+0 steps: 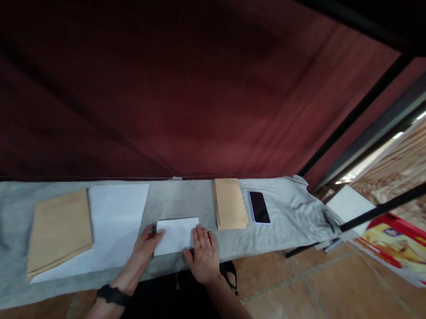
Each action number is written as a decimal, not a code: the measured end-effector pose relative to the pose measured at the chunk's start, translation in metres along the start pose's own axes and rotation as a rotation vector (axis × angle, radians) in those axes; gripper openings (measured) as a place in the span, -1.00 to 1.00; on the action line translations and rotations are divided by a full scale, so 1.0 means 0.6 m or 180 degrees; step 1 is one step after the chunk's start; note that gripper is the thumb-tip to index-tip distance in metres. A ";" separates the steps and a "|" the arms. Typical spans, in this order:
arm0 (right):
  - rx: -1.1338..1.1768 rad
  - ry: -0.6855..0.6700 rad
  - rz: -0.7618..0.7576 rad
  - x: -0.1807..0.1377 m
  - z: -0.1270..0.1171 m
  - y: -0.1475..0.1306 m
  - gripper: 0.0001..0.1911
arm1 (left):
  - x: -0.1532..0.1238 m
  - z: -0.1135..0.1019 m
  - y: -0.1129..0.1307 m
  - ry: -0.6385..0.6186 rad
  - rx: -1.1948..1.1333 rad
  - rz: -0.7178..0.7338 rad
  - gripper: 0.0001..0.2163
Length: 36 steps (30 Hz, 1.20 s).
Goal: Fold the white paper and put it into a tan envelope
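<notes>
On the surface, near its front edge, left fingers curl, grip unclear; flat right fingers seemingly smooth paper; next needs steady pressure.

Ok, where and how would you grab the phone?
By the phone's two long edges, mid-length, with the right hand coming down from above. It lies flat, screen up, and is narrower across than along, so one hand should span it. I'd favour the right edge first: brown paper sits close on the left, leaving less room.

Left fingers, right fingers — both touch white paper (cloth beneath).
</notes>
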State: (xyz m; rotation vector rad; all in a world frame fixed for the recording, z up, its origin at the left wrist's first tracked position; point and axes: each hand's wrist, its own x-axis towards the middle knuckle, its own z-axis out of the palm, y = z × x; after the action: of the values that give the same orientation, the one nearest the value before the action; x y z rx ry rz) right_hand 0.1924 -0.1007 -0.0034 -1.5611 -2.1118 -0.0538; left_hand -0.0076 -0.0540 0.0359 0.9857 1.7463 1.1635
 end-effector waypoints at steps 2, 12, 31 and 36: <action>0.0178 -0.0094 -0.0027 0.001 -0.009 0.003 -0.32 | -0.007 -0.005 0.006 -0.0129 -0.0245 -0.0260 -0.45; 0.1619 0.0256 0.0480 0.015 -0.022 0.024 -0.67 | -0.055 -0.045 0.039 -0.0801 -0.1188 -0.0830 -0.57; 0.2533 0.0350 0.1273 0.077 -0.014 0.029 -0.70 | -0.026 -0.024 0.028 -0.0344 0.1492 0.0785 -0.75; 0.1997 0.0170 0.1410 0.081 -0.004 0.038 -0.57 | -0.033 0.001 0.016 -0.0241 0.1979 0.0529 -0.89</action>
State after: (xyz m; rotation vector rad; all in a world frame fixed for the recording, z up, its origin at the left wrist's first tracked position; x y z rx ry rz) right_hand 0.2037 -0.0507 0.0129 -1.5479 -1.4824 0.6459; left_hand 0.0020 -0.0694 0.0486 1.5398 2.0387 0.6631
